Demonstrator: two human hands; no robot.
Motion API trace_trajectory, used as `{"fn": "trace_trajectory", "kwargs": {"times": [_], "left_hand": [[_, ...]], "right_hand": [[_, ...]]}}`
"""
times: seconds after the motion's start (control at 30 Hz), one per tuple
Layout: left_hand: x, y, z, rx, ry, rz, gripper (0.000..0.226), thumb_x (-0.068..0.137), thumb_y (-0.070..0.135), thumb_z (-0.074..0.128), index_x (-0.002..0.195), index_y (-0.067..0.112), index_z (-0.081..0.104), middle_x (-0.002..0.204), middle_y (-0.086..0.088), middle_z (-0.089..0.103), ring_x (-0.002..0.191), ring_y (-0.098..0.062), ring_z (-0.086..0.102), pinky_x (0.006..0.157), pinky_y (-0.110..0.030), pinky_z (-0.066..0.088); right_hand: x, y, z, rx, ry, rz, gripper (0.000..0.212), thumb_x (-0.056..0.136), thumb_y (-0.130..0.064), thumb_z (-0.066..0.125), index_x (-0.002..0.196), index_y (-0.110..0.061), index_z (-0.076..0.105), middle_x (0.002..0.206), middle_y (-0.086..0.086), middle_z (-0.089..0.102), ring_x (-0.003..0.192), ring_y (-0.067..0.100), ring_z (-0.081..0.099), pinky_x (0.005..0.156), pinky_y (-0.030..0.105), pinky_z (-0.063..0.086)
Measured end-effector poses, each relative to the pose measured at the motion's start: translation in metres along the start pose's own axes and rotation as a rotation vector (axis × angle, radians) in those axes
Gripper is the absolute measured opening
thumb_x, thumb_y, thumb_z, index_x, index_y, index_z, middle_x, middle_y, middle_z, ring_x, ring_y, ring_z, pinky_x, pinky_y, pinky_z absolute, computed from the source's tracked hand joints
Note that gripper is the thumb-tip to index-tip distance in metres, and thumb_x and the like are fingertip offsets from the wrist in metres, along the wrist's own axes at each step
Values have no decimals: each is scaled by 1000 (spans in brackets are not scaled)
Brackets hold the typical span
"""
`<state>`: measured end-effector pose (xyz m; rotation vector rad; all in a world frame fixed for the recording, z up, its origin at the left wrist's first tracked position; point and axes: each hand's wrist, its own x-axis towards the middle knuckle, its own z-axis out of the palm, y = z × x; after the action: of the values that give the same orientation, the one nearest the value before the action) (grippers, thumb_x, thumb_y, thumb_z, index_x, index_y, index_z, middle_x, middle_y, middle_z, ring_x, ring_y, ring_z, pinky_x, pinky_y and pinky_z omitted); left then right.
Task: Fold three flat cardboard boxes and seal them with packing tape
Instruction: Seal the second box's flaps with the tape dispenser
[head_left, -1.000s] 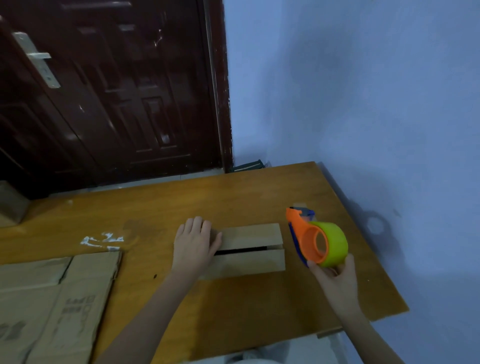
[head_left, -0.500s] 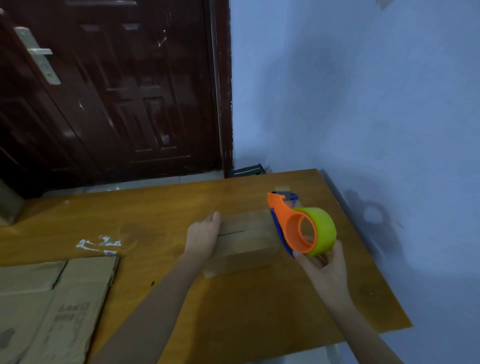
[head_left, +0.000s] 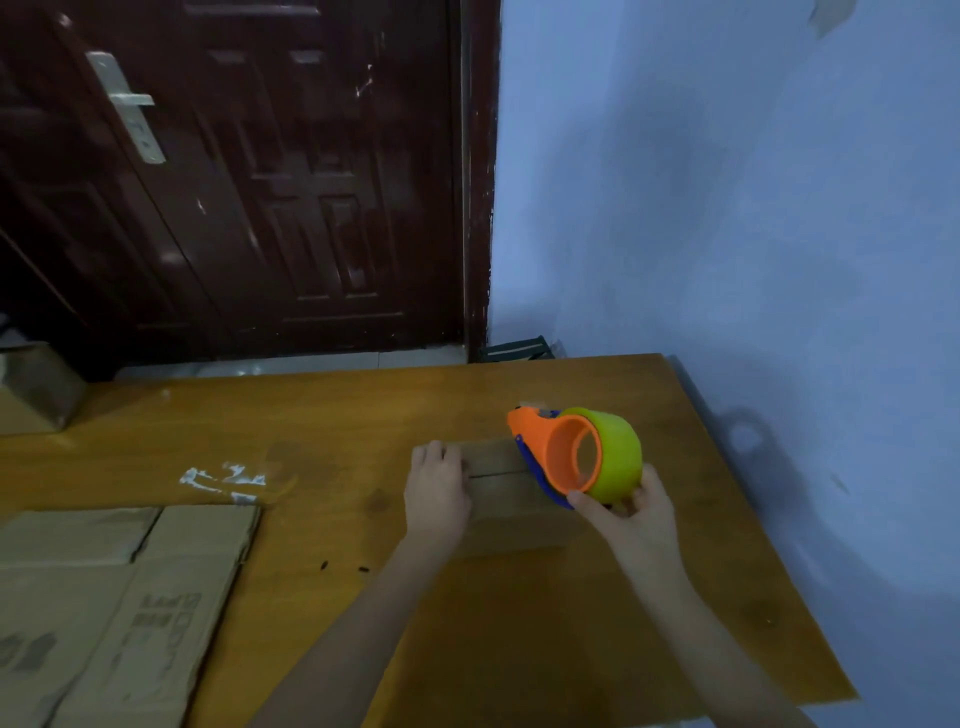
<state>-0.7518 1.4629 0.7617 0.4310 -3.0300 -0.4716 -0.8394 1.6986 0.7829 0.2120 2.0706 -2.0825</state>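
A small folded cardboard box (head_left: 511, 499) stands on the wooden table (head_left: 519, 623), its two top flaps meeting at a centre seam. My left hand (head_left: 435, 491) presses down on the box's left end with its fingers curved over the top. My right hand (head_left: 631, 517) grips an orange and blue tape dispenser (head_left: 558, 454) with a yellow-green tape roll (head_left: 615, 457). The dispenser sits over the right end of the box, hiding that part of it.
Flat cardboard sheets (head_left: 104, 603) lie at the table's left front. Another cardboard box (head_left: 36, 387) sits at the far left edge. White tape scraps (head_left: 223, 478) stick to the tabletop. A dark door (head_left: 234, 182) and a blue wall (head_left: 727, 208) stand behind and to the right.
My right hand has carried the tape dispenser left and down onto the box's right end. My left hand slid from the box top toward its left end.
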Motion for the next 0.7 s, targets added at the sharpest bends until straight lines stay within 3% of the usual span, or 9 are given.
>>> {"fn": "trace_trajectory", "kwargs": {"times": [0.07,0.13,0.17,0.2,0.27,0.3,0.4,0.57,0.7], "left_hand": [[-1,7,5,4,49,22,27,91,5,48,117,11,52,120,-4,46,110,-23,45,78,-26,40],[-7,16,9,-102,46,-7,31,88,-1,50,116,10,51,123,-5,44,98,-24,55,64,-26,40],[-8,17,8,-214,56,-45,28,89,-1,50,115,9,51,121,-6,46,94,-26,57,62,-28,42],[-7,14,8,-344,89,-78,24,91,1,48,113,7,51,116,-6,50,92,-27,58,63,-31,45],[-9,8,9,-557,97,-92,21,97,9,45,117,7,50,101,-2,56,89,-24,61,65,-32,47],[-10,5,8,-641,71,-94,24,98,13,44,122,9,48,96,3,56,85,-19,61,62,-27,45],[-13,-3,10,-733,-41,-20,38,100,26,42,136,18,38,103,4,57,80,-8,55,59,-19,36],[-14,-9,4,-841,-158,13,81,79,77,40,146,35,21,117,11,55,102,-7,54,75,-23,40],[-10,-12,-2,-816,-192,102,96,66,88,43,146,49,8,94,21,54,79,9,54,62,-13,40]], "right_hand": [[-28,25,40,-148,-73,65,77,77,2,68,142,8,27,145,22,37,131,31,40,109,34,34],[-28,33,54,-297,-7,67,71,74,10,69,137,8,35,139,21,44,122,26,49,99,22,40],[-23,35,61,-35,15,153,73,75,6,68,139,8,33,140,22,42,125,29,47,103,24,38],[-9,28,62,4,8,139,73,80,-2,65,143,4,28,144,22,39,129,32,43,108,32,35],[-3,24,54,78,-18,184,64,93,-17,58,147,-14,24,139,16,46,124,30,49,102,39,42],[-21,24,49,-44,-63,132,58,93,-19,58,144,-20,30,133,13,53,117,28,55,97,38,46],[-67,19,34,56,5,-88,38,77,2,73,108,-17,61,99,8,69,91,24,68,74,37,56],[-81,9,25,91,7,-77,27,77,14,65,93,-7,59,85,12,63,72,19,70,58,30,57],[-78,5,23,84,-39,-56,24,78,13,63,91,-5,58,87,16,62,68,25,70,54,29,57]]}}
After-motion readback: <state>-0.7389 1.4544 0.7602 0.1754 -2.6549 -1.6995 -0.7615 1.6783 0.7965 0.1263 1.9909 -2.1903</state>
